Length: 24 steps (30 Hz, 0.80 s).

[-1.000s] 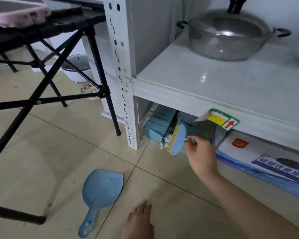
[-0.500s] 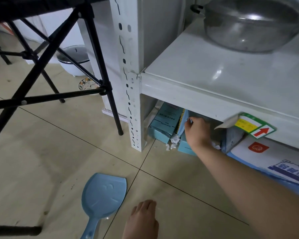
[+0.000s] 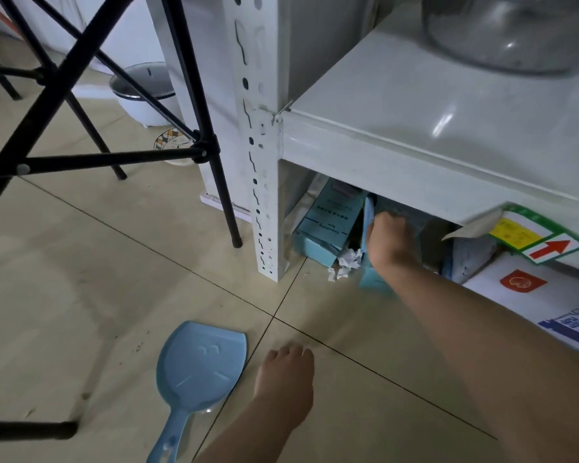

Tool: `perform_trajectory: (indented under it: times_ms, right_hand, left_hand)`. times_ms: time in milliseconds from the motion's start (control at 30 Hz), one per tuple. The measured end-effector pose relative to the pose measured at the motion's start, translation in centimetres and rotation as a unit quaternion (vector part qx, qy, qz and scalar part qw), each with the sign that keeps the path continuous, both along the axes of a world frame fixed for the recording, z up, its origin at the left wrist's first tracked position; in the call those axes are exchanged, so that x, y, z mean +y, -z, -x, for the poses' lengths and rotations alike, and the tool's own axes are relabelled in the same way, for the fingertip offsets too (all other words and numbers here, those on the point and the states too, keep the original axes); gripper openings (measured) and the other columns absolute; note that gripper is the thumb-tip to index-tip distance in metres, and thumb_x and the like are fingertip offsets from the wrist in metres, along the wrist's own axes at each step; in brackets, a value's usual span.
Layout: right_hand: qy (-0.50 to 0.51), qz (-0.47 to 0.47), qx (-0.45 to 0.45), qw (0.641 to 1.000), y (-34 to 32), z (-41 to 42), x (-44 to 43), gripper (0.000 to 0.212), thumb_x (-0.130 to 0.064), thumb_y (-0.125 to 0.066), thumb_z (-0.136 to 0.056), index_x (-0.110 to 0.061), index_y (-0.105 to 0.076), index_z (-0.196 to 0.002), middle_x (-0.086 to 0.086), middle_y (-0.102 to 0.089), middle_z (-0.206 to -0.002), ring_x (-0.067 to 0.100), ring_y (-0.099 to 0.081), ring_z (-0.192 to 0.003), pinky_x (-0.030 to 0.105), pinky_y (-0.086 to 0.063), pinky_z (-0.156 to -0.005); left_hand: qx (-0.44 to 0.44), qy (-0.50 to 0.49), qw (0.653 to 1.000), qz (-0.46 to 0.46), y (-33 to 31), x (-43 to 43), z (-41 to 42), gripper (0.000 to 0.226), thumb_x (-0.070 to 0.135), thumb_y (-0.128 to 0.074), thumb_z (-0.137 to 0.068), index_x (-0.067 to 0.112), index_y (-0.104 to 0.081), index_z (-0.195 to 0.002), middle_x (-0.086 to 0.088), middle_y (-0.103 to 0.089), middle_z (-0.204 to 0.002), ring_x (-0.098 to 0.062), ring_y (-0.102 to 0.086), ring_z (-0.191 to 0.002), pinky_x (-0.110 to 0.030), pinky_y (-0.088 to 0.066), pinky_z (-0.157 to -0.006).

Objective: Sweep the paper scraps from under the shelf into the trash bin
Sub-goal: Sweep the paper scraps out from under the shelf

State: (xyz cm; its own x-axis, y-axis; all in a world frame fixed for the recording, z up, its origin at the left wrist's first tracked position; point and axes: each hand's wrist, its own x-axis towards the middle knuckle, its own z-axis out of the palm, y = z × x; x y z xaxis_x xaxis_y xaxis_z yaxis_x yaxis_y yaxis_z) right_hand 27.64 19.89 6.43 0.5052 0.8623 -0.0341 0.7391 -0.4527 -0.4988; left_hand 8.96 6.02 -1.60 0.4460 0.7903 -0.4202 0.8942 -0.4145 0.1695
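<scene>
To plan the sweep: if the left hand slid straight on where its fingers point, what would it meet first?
Probably the paper scraps at the shelf edge; from the left hand only floor lies between, though depth is unclear.

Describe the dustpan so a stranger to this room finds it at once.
Start at the white perforated shelf post standing on the tiled floor. Nearer the camera, the dustpan lies flat, just left of the left hand. Unlike the teal boxes under the shelf, it is a pale blue scoop with a handle, out in the open.
</scene>
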Motion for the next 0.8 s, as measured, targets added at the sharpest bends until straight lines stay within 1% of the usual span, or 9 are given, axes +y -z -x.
perform_trajectory:
  times_ms: [67,133,200,300,367,467,567,667,800]
  right_hand:
    - [-0.007,0.024,-0.059,0.998,0.0,0.2,0.0,0.026,-0.003,-0.041,-0.097,0.008,-0.061,-0.110,0.027,-0.064,-0.110,0.040,-0.060,-0.104,0.033,-0.045,-0.074]
    - [-0.026,0.042,-0.115,0.992,0.3,0.3,-0.1,0.022,0.001,-0.046,-0.095,0.007,-0.062,-0.108,0.026,-0.066,-0.105,0.039,-0.064,-0.099,0.038,-0.051,-0.077]
    - [-0.051,0.059,-0.143,0.987,0.7,0.2,-0.2,0.020,0.004,-0.047,-0.093,0.008,-0.061,-0.107,0.028,-0.066,-0.104,0.040,-0.064,-0.098,0.039,-0.052,-0.078]
    - [-0.073,0.077,-0.166,0.980,0.7,0.0,-0.2,0.021,0.009,-0.048,-0.091,0.009,-0.060,-0.109,0.029,-0.064,-0.108,0.042,-0.062,-0.102,0.045,-0.052,-0.081]
    - [-0.096,0.087,-0.173,0.976,0.4,0.1,-0.1,0.023,0.012,-0.048,-0.090,0.011,-0.058,-0.110,0.030,-0.063,-0.109,0.042,-0.062,-0.103,0.044,-0.052,-0.081]
    - [-0.124,0.111,-0.189,0.968,-0.2,0.3,0.1,0.026,0.013,-0.051,-0.087,0.012,-0.055,-0.113,0.030,-0.062,-0.113,0.042,-0.060,-0.107,0.044,-0.051,-0.087]
    - [-0.149,0.138,-0.204,0.958,-0.5,0.7,0.1,0.027,0.012,-0.050,-0.088,0.012,-0.055,-0.115,0.030,-0.061,-0.116,0.041,-0.060,-0.108,0.044,-0.050,-0.090]
    - [-0.171,0.153,-0.215,0.949,-0.8,0.8,0.0,0.024,0.011,-0.051,-0.087,0.010,-0.057,-0.111,0.026,-0.063,-0.112,0.038,-0.063,-0.104,0.041,-0.052,-0.087]
    - [-0.201,0.171,-0.221,0.939,-1.5,0.8,-0.2,0.018,0.004,-0.055,-0.088,0.006,-0.059,-0.106,0.020,-0.065,-0.106,0.032,-0.065,-0.098,0.034,-0.050,-0.077]
  left_hand:
    - [0.017,0.009,1.000,0.003,-0.3,1.1,-0.3,0.035,0.010,-0.047,-0.091,0.011,-0.048,-0.126,-0.010,-0.052,-0.130,-0.026,-0.051,-0.117,-0.036,-0.037,-0.100]
    - [0.030,0.013,0.999,0.009,-0.6,2.2,-0.7,0.031,0.008,-0.048,-0.091,0.011,-0.052,-0.121,-0.010,-0.056,-0.124,-0.027,-0.055,-0.109,-0.035,-0.041,-0.095]
    - [0.041,0.016,0.999,0.020,-0.8,3.0,-1.1,0.032,0.006,-0.047,-0.091,0.011,-0.054,-0.121,-0.010,-0.057,-0.123,-0.029,-0.057,-0.109,-0.036,-0.043,-0.092]
    - [0.061,0.031,0.997,0.042,-0.9,3.8,-1.3,0.036,0.007,-0.047,-0.091,0.011,-0.052,-0.127,-0.010,-0.055,-0.126,-0.030,-0.057,-0.112,-0.038,-0.045,-0.091]
    - [0.078,0.045,0.994,0.059,-1.0,3.9,-1.2,0.038,0.009,-0.049,-0.091,0.011,-0.050,-0.129,-0.010,-0.052,-0.129,-0.030,-0.055,-0.115,-0.040,-0.046,-0.093]
    - [0.083,0.041,0.992,0.089,-1.0,3.8,-1.1,0.052,0.013,-0.055,-0.090,0.011,-0.042,-0.140,-0.010,-0.042,-0.141,-0.030,-0.050,-0.121,-0.042,-0.046,-0.096]
    - [0.074,0.037,0.992,0.094,-1.3,3.5,-0.9,0.059,0.011,-0.053,-0.090,0.011,-0.033,-0.146,-0.010,-0.031,-0.150,-0.030,-0.042,-0.129,-0.042,-0.043,-0.099]
    - [0.067,0.036,0.994,0.083,-1.3,3.1,-0.8,0.061,0.012,-0.053,-0.090,0.010,-0.030,-0.146,-0.010,-0.028,-0.152,-0.030,-0.039,-0.132,-0.041,-0.042,-0.101]
    - [0.073,0.023,0.994,0.082,-1.2,3.1,-1.0,0.060,0.013,-0.056,-0.089,0.010,-0.033,-0.145,-0.010,-0.031,-0.150,-0.029,-0.040,-0.130,-0.042,-0.043,-0.099]
